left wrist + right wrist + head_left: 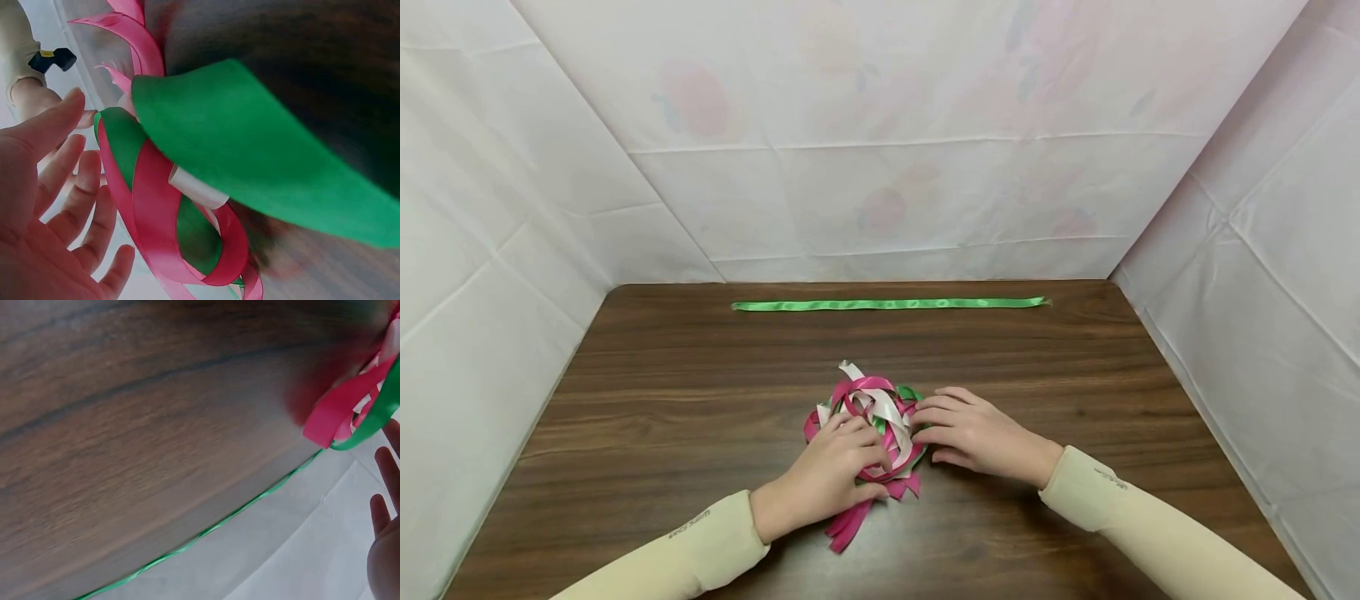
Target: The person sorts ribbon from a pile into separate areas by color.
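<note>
A tangled heap of pink, white and green satin ribbons [880, 400] lies on the table between both hands. My left hand [831, 467] is over the heap's near left side, fingers loosely bent. In the left wrist view, the left hand [56, 212] has its fingers spread beside pink and green loops, pinching nothing. The right hand [973, 435] comes from the right, its fingertips at the heap's right edge. In the right wrist view, fingers of the right hand [387, 487] extend beside a green loop and a pink ribbon [344, 409].
One green ribbon [891, 305] lies flat and straight along the far side of the dark wooden table [662, 375]. Pink ribbon tails [850, 527] stick out toward the near side, and a white end [848, 368] points away. Pale cloth walls [865, 167] surround the table.
</note>
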### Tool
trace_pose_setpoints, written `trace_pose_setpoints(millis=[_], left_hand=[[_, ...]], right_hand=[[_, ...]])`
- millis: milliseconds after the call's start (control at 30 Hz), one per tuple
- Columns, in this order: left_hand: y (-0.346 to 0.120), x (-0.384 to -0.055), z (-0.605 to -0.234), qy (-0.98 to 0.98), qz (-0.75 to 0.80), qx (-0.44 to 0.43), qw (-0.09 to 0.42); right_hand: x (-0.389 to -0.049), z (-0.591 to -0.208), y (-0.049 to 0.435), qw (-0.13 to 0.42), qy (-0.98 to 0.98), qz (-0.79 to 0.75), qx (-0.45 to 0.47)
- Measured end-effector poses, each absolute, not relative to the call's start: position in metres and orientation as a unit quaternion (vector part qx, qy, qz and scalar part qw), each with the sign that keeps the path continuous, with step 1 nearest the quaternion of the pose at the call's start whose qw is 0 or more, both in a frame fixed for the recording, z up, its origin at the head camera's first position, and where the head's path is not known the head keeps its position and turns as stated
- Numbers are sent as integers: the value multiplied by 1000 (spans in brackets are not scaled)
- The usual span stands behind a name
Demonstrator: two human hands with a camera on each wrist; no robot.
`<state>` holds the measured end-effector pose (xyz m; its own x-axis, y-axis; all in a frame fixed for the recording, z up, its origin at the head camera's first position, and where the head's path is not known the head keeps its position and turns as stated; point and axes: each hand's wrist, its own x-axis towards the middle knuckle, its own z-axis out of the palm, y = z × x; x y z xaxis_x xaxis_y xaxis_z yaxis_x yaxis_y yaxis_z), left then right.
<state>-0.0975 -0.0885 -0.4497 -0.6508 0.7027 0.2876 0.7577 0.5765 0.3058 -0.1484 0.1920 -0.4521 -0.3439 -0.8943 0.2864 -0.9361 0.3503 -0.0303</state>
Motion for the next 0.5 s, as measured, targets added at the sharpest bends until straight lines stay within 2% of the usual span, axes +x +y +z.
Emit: trace_pose_setpoints(millis=[167, 500], left_hand=[[-88, -97, -452, -887, -201, -413, 54], [-89, -97, -456, -887, -213, -406, 50]], right_hand=[[-151, -456, 189, 105, -808, 87, 573], [-149, -446, 188, 101, -800, 172, 566]])
